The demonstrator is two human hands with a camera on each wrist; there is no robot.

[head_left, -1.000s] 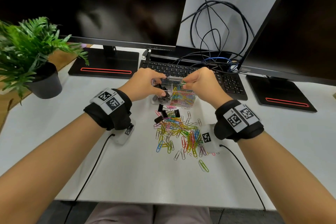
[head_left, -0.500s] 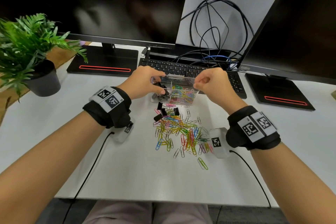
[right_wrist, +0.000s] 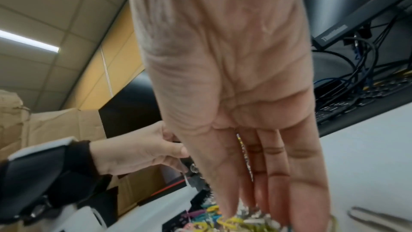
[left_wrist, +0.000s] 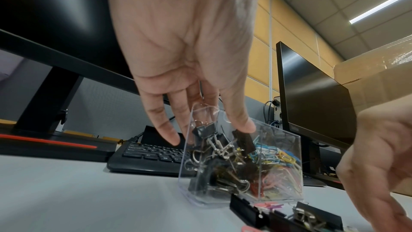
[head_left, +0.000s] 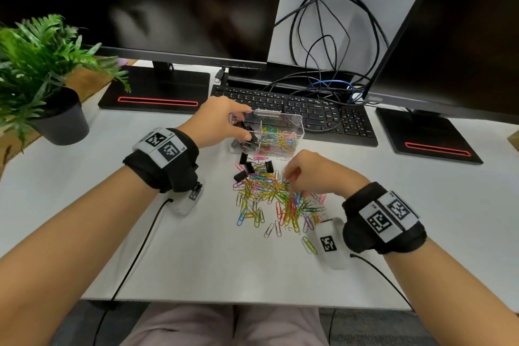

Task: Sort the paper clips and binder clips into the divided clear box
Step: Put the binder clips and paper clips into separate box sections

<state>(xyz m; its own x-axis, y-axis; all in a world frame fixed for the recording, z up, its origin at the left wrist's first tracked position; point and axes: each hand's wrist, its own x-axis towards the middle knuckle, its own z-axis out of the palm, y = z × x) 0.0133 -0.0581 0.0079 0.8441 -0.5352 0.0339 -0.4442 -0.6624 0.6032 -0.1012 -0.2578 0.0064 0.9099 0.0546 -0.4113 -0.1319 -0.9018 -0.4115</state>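
The divided clear box (head_left: 295, 118) stands on the white desk in front of the keyboard. Black binder clips (head_left: 248, 132) fill its left compartment and coloured paper clips (head_left: 280, 140) its right one. My left hand (head_left: 239, 124) grips the box's left end, thumb on the near wall and fingers over the far rim; the left wrist view shows that left hand (left_wrist: 209, 130) and box (left_wrist: 278, 149) close up. Below the box lie a few loose binder clips (head_left: 247, 166) and a spread pile of paper clips (head_left: 264, 199). My right hand (head_left: 289, 180) reaches down onto the pile, its fingertips (right_wrist: 276, 214) straight and touching clips.
A black keyboard (head_left: 323, 112) and tangled cables (head_left: 331, 45) lie behind the box, between two monitor stands (head_left: 157, 93). A potted plant (head_left: 42, 78) stands at the far left. One green clip (head_left: 309, 245) lies apart near my right wrist.
My right hand has left the box's right end and come down toward me onto the paper clip pile. My left hand still holds the box.
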